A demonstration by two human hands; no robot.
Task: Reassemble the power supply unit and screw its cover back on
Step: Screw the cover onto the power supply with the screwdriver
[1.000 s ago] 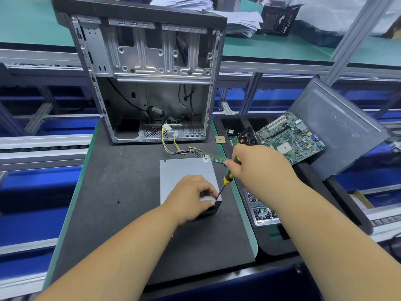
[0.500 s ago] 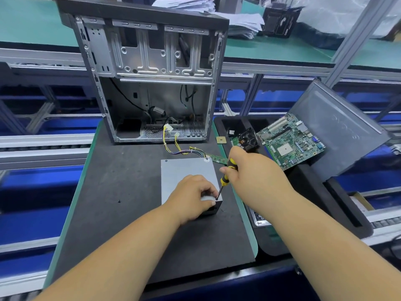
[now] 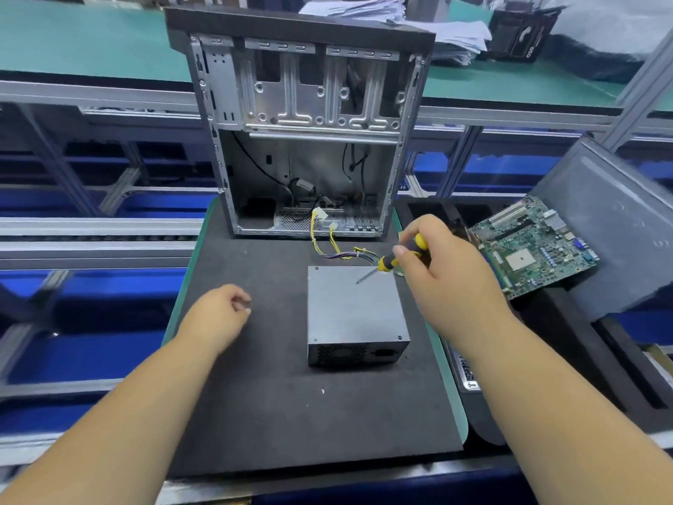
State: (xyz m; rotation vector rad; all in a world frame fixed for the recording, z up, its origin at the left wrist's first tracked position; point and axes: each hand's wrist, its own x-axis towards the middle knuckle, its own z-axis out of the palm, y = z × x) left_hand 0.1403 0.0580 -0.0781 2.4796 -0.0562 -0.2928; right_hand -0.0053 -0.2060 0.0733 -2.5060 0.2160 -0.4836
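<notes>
on the dark foam mat covering the counter, the power supply unit sat flat with its grey cover on top and its vented end facing the person. small screws showed at the cover's corners, one near the front right and one at the back left; whether every hole was filled could not be told. its bundle of yellow and purple cables trailed from the back edge toward the open computer case standing upright just behind it.

the right hand was wrapped around the yellow and black screwdriver, the shaft slanting down and left with its tip over the back part of the cover, seemingly just above it and away from any corner. the left hand hovered over the mat, well to the left of the unit, touching nothing; its fingers were loosely curled and blurred, and nothing could be seen pinched in them.

to the right, a green motherboard leaned in a black foam tray.

the unit looked like a rigid sheet-metal box, probably dense for its size and smooth on top, so it would likely slide on a push rather than flex. it seemed best steadied by pressing down on the cover or clasping the two side walls, keeping clear of the vent grille and the cables, which should not bear its weight.
</notes>
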